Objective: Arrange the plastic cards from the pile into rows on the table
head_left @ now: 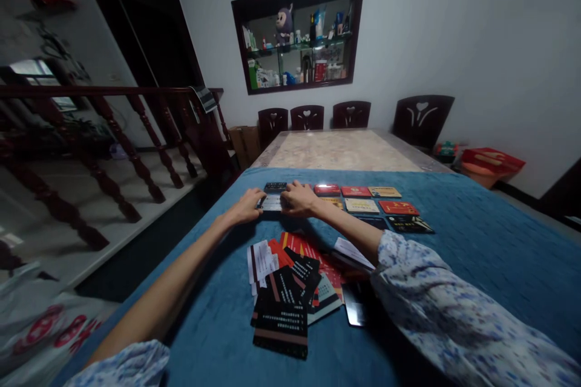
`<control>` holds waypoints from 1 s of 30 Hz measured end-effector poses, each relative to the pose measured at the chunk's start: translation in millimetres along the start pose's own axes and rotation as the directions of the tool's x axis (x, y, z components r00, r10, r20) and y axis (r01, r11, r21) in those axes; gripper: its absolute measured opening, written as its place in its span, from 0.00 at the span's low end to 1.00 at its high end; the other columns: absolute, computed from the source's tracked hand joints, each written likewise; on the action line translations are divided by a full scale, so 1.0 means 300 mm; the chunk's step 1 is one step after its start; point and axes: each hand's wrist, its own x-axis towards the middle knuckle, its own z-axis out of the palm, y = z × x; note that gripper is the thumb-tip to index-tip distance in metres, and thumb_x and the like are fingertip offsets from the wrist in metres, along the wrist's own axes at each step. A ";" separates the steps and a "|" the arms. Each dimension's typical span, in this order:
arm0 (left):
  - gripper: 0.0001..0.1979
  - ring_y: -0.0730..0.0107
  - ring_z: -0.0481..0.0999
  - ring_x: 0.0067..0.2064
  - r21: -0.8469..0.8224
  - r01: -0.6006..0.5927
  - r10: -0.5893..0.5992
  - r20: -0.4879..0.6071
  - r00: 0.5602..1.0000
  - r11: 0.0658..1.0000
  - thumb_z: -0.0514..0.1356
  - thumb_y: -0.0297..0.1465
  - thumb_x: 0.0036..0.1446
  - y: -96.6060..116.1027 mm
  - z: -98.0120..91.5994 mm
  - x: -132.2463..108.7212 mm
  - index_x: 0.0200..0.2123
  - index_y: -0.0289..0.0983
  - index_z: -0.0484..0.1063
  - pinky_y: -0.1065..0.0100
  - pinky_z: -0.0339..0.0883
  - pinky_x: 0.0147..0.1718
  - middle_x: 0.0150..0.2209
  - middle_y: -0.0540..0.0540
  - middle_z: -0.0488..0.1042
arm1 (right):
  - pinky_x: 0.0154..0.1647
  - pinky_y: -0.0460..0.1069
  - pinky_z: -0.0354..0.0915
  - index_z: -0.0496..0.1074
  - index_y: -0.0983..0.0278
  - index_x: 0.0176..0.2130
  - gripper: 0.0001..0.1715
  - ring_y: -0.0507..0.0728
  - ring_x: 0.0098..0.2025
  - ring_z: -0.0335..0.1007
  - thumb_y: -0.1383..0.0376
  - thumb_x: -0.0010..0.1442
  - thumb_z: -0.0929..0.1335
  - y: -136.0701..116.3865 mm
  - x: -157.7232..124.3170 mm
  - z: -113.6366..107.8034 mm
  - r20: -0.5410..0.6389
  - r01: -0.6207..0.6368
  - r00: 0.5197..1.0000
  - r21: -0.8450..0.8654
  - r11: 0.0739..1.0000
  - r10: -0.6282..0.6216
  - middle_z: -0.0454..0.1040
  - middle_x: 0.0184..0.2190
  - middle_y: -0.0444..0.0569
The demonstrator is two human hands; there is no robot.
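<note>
A whitish card point(272, 203) with a dark lower edge lies at the left of the laid-out cards, just in front of a black card point(275, 187). My left hand point(245, 207) grips its left edge with bent fingers. On the right edge, my right hand point(299, 198) is closed, its fingertips partly hidden. Right of my hands are rows of cards, among them a red card point(356, 191), a cream card point(362, 205) and a black card point(410, 224). Nearer to me, a loose heap holds several black cards point(280, 338), red cards point(302, 245) and white cards point(261, 261).
A blue cloth point(209, 326) covers the near part of the table; its far stone top point(336, 148) is bare. Dark chairs point(351, 115) stand along the far end. A wooden railing point(118, 133) and a white plastic bag point(49, 326) are at the left.
</note>
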 end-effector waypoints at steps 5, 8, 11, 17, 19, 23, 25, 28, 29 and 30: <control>0.22 0.56 0.71 0.53 0.044 -0.003 0.002 0.001 1.000 0.999 0.62 0.23 0.48 -0.041 -0.003 0.038 0.49 0.35 0.73 0.61 0.66 0.54 0.50 0.41 0.72 | 0.52 0.63 0.63 0.74 0.63 0.51 0.24 0.69 0.57 0.58 0.54 0.59 0.67 0.003 0.067 0.019 0.011 -0.019 1.000 0.019 1.000 0.018 0.68 0.55 0.61; 0.21 0.56 0.73 0.51 0.083 0.007 -0.008 0.011 1.000 0.997 0.61 0.23 0.48 -0.051 -0.002 0.061 0.48 0.34 0.74 0.63 0.67 0.52 0.49 0.41 0.73 | 0.52 0.63 0.62 0.75 0.63 0.51 0.24 0.69 0.57 0.58 0.54 0.59 0.67 0.003 0.090 0.016 0.045 -0.037 0.998 0.028 0.999 0.036 0.68 0.56 0.61; 0.19 0.56 0.73 0.51 0.118 0.010 -0.014 0.037 0.999 0.993 0.60 0.23 0.48 -0.054 0.002 0.083 0.46 0.33 0.75 0.65 0.68 0.51 0.48 0.40 0.74 | 0.52 0.63 0.62 0.74 0.64 0.52 0.24 0.70 0.58 0.59 0.57 0.60 0.67 0.002 0.107 0.010 0.083 -0.052 0.995 0.029 0.998 0.050 0.68 0.56 0.63; 0.19 0.59 0.75 0.47 0.133 0.052 -0.063 0.081 0.995 0.990 0.60 0.22 0.46 -0.056 0.014 0.118 0.44 0.34 0.76 0.69 0.69 0.46 0.46 0.41 0.76 | 0.54 0.65 0.61 0.73 0.66 0.55 0.25 0.71 0.60 0.59 0.60 0.60 0.66 -0.004 0.136 0.010 0.145 -0.089 0.986 0.033 0.995 0.084 0.69 0.58 0.64; 0.17 0.60 0.76 0.45 0.111 0.071 -0.083 0.103 0.991 0.991 0.60 0.22 0.45 -0.053 0.015 0.123 0.42 0.34 0.76 0.70 0.69 0.43 0.43 0.42 0.77 | 0.55 0.65 0.60 0.74 0.66 0.54 0.25 0.71 0.61 0.59 0.60 0.60 0.66 -0.007 0.144 0.012 0.164 -0.095 0.982 0.034 0.995 0.089 0.70 0.57 0.64; 0.16 0.63 0.76 0.39 0.065 0.077 -0.086 0.150 0.985 0.995 0.58 0.22 0.44 -0.048 0.017 0.128 0.38 0.35 0.77 0.72 0.68 0.38 0.35 0.46 0.78 | 0.56 0.66 0.60 0.74 0.68 0.54 0.26 0.71 0.61 0.59 0.58 0.60 0.66 -0.009 0.158 0.015 0.205 -0.108 0.974 0.030 0.994 0.099 0.72 0.56 0.64; 0.16 0.64 0.76 0.38 0.051 0.079 -0.086 0.162 0.983 0.996 0.58 0.22 0.44 -0.051 0.017 0.131 0.38 0.36 0.77 0.72 0.67 0.36 0.34 0.47 0.77 | 0.56 0.66 0.60 0.74 0.68 0.54 0.27 0.71 0.61 0.60 0.58 0.59 0.66 -0.009 0.163 0.018 0.217 -0.108 0.971 0.027 0.994 0.100 0.72 0.56 0.64; 0.15 0.65 0.76 0.37 0.037 0.081 -0.087 0.178 0.980 0.996 0.58 0.22 0.43 -0.058 0.016 0.140 0.37 0.36 0.76 0.72 0.67 0.35 0.34 0.47 0.77 | 0.57 0.67 0.60 0.73 0.68 0.55 0.28 0.71 0.61 0.60 0.58 0.58 0.67 -0.007 0.169 0.024 0.222 -0.107 0.970 0.026 0.994 0.098 0.72 0.57 0.64; 0.15 0.65 0.76 0.37 0.034 0.082 -0.087 0.184 0.979 0.996 0.59 0.22 0.42 -0.060 0.015 0.144 0.37 0.36 0.76 0.72 0.67 0.35 0.34 0.48 0.77 | 0.57 0.67 0.60 0.73 0.68 0.55 0.28 0.71 0.62 0.60 0.58 0.58 0.67 -0.007 0.171 0.027 0.221 -0.107 0.970 0.026 0.994 0.099 0.72 0.56 0.64; 0.15 0.65 0.76 0.38 0.032 0.082 -0.087 0.188 0.978 0.996 0.59 0.22 0.42 -0.062 0.015 0.147 0.37 0.36 0.76 0.72 0.67 0.35 0.34 0.48 0.77 | 0.57 0.67 0.60 0.73 0.68 0.54 0.28 0.71 0.62 0.60 0.58 0.58 0.67 -0.008 0.174 0.029 0.221 -0.110 0.970 0.026 0.994 0.101 0.72 0.56 0.63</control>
